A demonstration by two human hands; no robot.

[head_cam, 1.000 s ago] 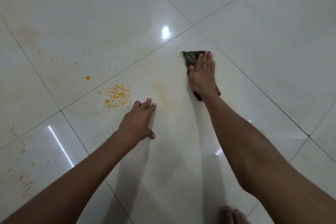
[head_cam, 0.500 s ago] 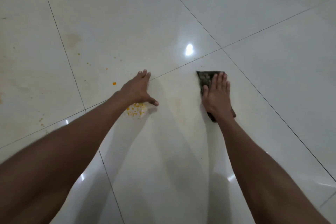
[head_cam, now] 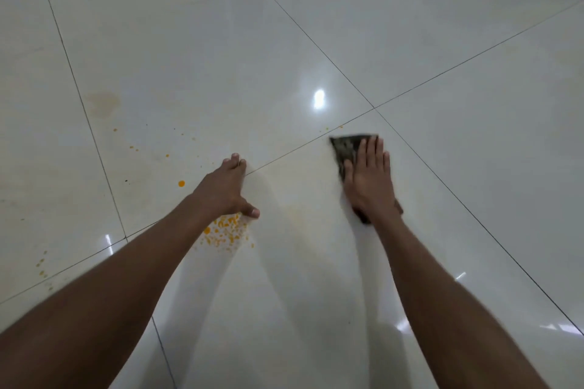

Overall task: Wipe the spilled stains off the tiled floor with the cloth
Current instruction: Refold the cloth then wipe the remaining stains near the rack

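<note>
My right hand (head_cam: 368, 181) lies flat on a dark cloth (head_cam: 346, 148), pressing it onto the glossy white tiled floor (head_cam: 316, 278) just below a grout line. The cloth's far corner sticks out beyond my fingertips and a small end shows at my wrist. My left hand (head_cam: 226, 189) rests palm down on the floor to the left, holding nothing. A patch of orange stain specks (head_cam: 226, 232) sits right under my left wrist and thumb. A single orange drop (head_cam: 181, 183) and scattered small orange spots (head_cam: 132, 147) lie further left. Tiny orange flecks (head_cam: 333, 128) sit just beyond the cloth.
A faint yellowish smear (head_cam: 102, 101) marks the tile at the far left. More small orange specks (head_cam: 41, 264) lie near the left edge. A ceiling light reflects as a bright spot (head_cam: 319, 98) on the tile beyond the cloth.
My left hand has moved forward past the orange patch, which now lies under my wrist. The view has shifted, while my right hand stays pressed on the cloth.
</note>
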